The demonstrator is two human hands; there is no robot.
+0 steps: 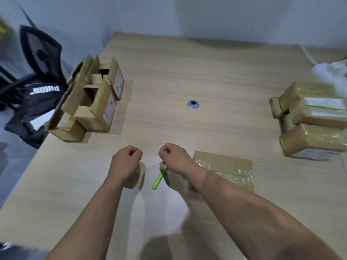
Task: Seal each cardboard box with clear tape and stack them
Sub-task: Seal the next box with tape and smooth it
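Head view, L to R. Far L, off the table: a black mesh office chair w/ a black bag against it, white lettering on the bag. At the table's L edge sits a cluster of open boxes, flaps up, labels on the sides facing R.

Front centre, both bare forearms reach fwd from the bottom of frame, wrists close together. L hand is knuckles-up, fingers curled tight in a fist, right over the tape roll on the table. It seems to grip the roll, but the contact pts are hidden. R hand is also fisted & knuckles-up, fingers curled round the top end of a green tool, which slants down-L. Hands are near each other, not touching.

Just R of the R wrist, partly under the forearm, a closed box lies flat w/ glossy tape across its top. Mid-table further back is a metal grommet. At the far R edge is a stack of taped boxes, well apart from the hands.
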